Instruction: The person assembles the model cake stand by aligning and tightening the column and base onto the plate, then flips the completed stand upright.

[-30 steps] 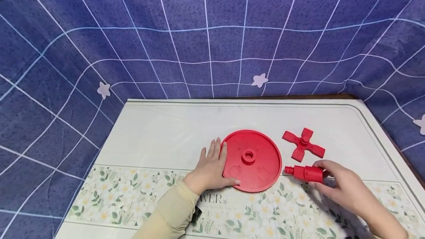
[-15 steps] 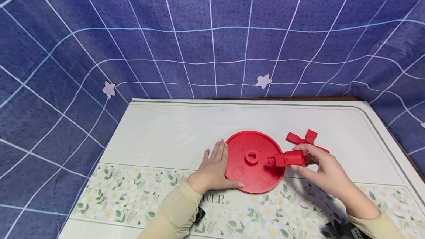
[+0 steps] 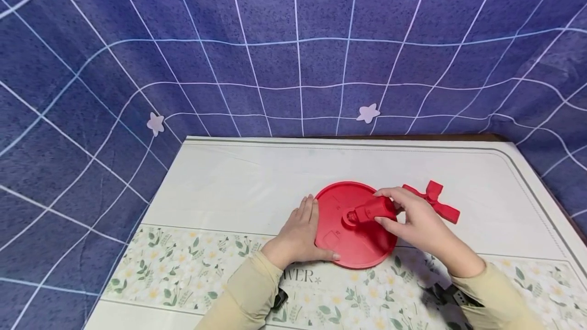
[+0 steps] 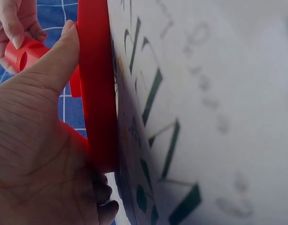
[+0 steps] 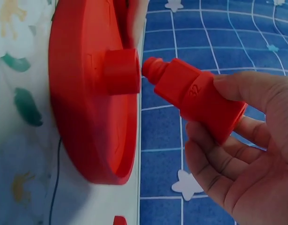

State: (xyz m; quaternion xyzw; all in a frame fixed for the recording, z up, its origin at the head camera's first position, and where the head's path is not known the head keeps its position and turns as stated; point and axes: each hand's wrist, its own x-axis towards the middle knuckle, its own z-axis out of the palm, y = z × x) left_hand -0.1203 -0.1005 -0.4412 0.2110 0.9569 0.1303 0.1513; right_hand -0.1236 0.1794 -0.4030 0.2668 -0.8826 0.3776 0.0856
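Observation:
A round red tray-like disc (image 3: 362,254) with a raised rim lies on the table. From its centre rises a short hollow collar (image 5: 121,72). My left hand (image 3: 299,233) rests against the disc's left side, fingers straight, thumb along the rim (image 4: 98,93). My right hand (image 3: 419,224) pinches the wide end of a red stepped peg (image 5: 195,91) marked 32, between thumb and fingers. The peg is tilted, its narrow ribbed tip just short of the collar's mouth in the right wrist view.
A red four-armed cross piece (image 3: 433,195) lies right of the disc, partly hidden behind my right hand. The white table (image 3: 238,177) has a floral band (image 3: 183,264). A blue gridded curtain (image 3: 275,65) with stars hangs behind the table.
My right hand has carried the peg leftward from beside the disc to over its centre, with the ribbed tip angled down toward the collar. My left hand stays on the disc's left side.

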